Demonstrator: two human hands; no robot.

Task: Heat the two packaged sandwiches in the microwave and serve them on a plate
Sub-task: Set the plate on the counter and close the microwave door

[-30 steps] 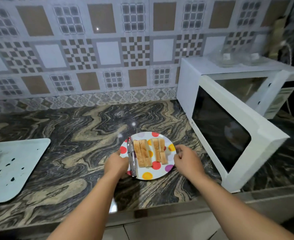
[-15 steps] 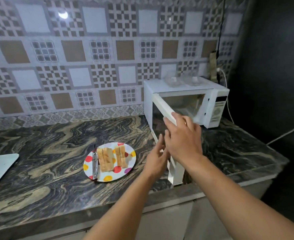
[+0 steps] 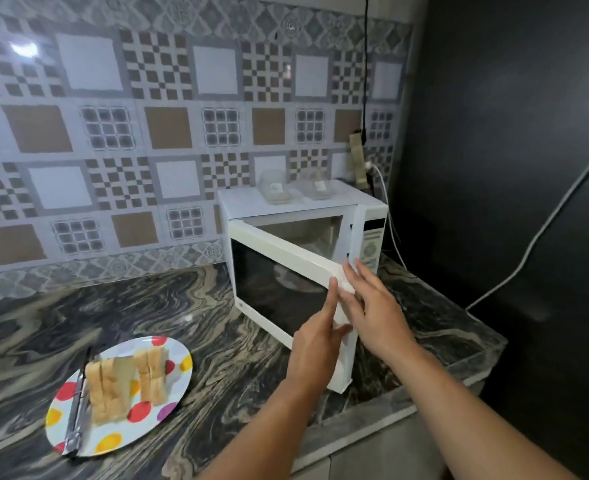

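Two sandwiches (image 3: 123,386) lie side by side on a white plate with coloured dots (image 3: 168,393), on the marbled counter at the lower left. Metal tongs (image 3: 76,414) rest on the plate's left side. The white microwave (image 3: 286,199) stands at the back right, its door (image 3: 286,282) partly ajar. My left hand (image 3: 315,341) presses flat against the door's outer face near its free edge. On that same edge lies my right hand (image 3: 372,306), fingers spread. Neither hand holds anything.
Two clear plastic containers (image 3: 295,188) sit on top of the microwave. A power strip (image 3: 357,161) hangs on the tiled wall behind it, with cables running down. A dark wall closes off the right side. The counter's front edge (image 3: 390,417) runs below my arms.
Both hands left the plate and went to the microwave door. The door has swung from wide open toward the cavity. My view has shifted right.
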